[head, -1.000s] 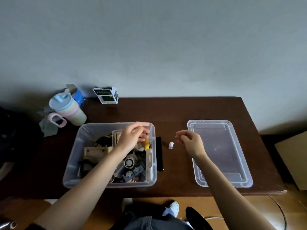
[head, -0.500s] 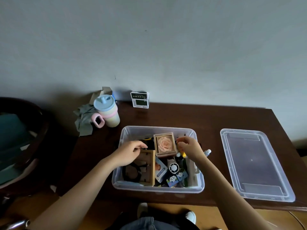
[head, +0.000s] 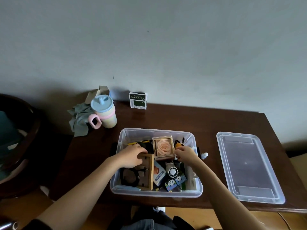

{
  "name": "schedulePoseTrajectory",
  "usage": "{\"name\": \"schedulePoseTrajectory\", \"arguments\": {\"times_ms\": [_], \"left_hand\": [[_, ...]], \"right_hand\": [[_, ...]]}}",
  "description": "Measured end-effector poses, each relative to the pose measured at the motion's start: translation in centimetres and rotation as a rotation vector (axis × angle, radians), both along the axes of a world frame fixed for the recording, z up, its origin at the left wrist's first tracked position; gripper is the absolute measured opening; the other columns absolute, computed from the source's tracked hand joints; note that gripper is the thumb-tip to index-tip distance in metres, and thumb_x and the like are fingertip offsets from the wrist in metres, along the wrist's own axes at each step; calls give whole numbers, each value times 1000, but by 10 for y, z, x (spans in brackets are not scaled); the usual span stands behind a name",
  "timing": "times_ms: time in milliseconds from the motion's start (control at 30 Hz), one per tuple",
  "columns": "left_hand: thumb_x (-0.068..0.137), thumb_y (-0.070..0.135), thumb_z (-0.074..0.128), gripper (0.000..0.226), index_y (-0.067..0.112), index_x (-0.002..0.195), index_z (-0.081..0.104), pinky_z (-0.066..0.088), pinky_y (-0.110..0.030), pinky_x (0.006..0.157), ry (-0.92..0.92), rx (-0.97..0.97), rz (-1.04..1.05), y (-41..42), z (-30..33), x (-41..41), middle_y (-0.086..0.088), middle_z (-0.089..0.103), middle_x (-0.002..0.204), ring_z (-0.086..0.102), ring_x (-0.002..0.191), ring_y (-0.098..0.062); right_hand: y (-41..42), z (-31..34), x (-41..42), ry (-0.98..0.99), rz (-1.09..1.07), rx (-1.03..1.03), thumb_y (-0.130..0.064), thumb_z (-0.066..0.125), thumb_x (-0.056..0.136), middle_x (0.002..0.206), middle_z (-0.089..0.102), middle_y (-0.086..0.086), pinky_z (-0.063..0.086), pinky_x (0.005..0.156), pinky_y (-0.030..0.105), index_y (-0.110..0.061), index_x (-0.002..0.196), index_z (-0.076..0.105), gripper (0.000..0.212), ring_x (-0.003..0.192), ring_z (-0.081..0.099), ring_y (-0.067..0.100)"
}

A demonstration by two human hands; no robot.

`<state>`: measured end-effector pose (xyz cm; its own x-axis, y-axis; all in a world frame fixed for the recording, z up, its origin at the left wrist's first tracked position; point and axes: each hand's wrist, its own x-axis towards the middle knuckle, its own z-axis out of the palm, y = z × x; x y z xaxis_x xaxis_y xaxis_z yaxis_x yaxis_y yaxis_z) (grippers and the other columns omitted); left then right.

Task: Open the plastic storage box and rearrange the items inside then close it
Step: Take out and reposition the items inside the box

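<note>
The clear plastic storage box [head: 156, 194] stands open on the dark wooden table [head: 207, 120], full of small items. Its clear lid [head: 247, 166] lies flat to the right. My left hand [head: 132, 156] reaches into the box's left half, fingers curled over the top edge of a wooden frame [head: 148, 173]. A black cable [head: 129, 176] lies under that frame. My right hand [head: 186, 154] grips the right edge of a wooden rose box [head: 163, 147] in the box's far middle. A small white fan [head: 172, 171] and printed packets [head: 159, 175] lie below it.
A small white bottle [head: 205, 154] and a black flat item [head: 198, 150] lie on the table between box and lid. A pastel lidded cup [head: 104, 112], a grey cloth [head: 79, 120] and a green-white carton [head: 137, 100] sit at the back left. A dark chair [head: 16, 138] stands left.
My right hand came from the table beside the white bottle into the box, to the rose box. My left hand dropped onto the wooden frame. The view shifted left.
</note>
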<state>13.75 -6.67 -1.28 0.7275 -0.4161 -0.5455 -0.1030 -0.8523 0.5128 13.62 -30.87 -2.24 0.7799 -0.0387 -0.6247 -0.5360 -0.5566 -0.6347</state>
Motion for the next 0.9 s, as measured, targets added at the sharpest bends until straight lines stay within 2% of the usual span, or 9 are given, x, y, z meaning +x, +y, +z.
{"name": "schedulePoseTrajectory", "arguments": {"times_ms": [100,167,233,333,467,567,667,767,900], "left_hand": [[94,23,48,29,24,121,57,39,-31,100,18,-9,55,-3,0,2,1,45,124,47,115,-17],[96,22,42,21,26,104,61,39,-28,95,48,-59,111,-2,3,4,4,50,112,50,107,-14],[98,23,37,27,28,86,61,38,-27,92,88,-118,164,-2,9,6,9,56,102,52,104,-11],[98,29,38,37,25,71,63,42,-31,88,103,-133,187,-4,14,9,4,65,92,58,96,-15],[91,34,57,31,16,66,61,35,-27,58,48,13,91,-17,12,12,3,54,62,50,62,-14],[78,30,75,18,25,71,60,41,-20,59,80,40,30,-26,15,15,10,59,71,54,65,-6],[71,25,82,28,29,81,55,43,-22,60,86,-11,12,-34,14,13,10,57,75,52,64,-5],[68,26,81,34,32,88,54,44,-23,65,-105,-54,38,-39,4,11,14,51,85,52,73,-6],[70,24,79,37,31,100,58,39,-19,86,-388,-145,140,-44,-12,14,13,44,109,46,104,-6]], "right_hand": [[2,0,6,78,3,62,-20,51,93,92,61,18,51,82,38,5,101,65,30,83,54,21],[4,1,9,95,37,62,-25,51,95,88,56,19,48,69,32,10,110,62,40,76,49,19],[5,1,12,95,105,36,-28,50,96,87,51,13,36,59,24,13,113,58,45,71,45,19],[1,1,16,55,149,40,-21,50,94,81,53,12,37,63,27,11,103,63,35,73,45,21],[-34,7,23,-221,-176,25,-14,52,92,75,70,-1,56,66,33,-11,91,70,18,64,64,15],[-71,-2,23,-322,-367,-214,-17,52,89,86,71,-1,54,70,32,-16,98,69,19,76,66,17],[-98,-26,13,-245,-443,-340,-17,57,87,105,68,5,41,72,27,-13,110,63,24,88,61,22],[-109,-44,4,-144,-442,-349,-22,63,86,114,65,8,38,73,28,-12,116,59,32,98,60,28],[-111,-58,2,-87,-453,-350,-24,63,85,106,67,6,40,71,29,-17,110,62,26,83,55,22]]}}
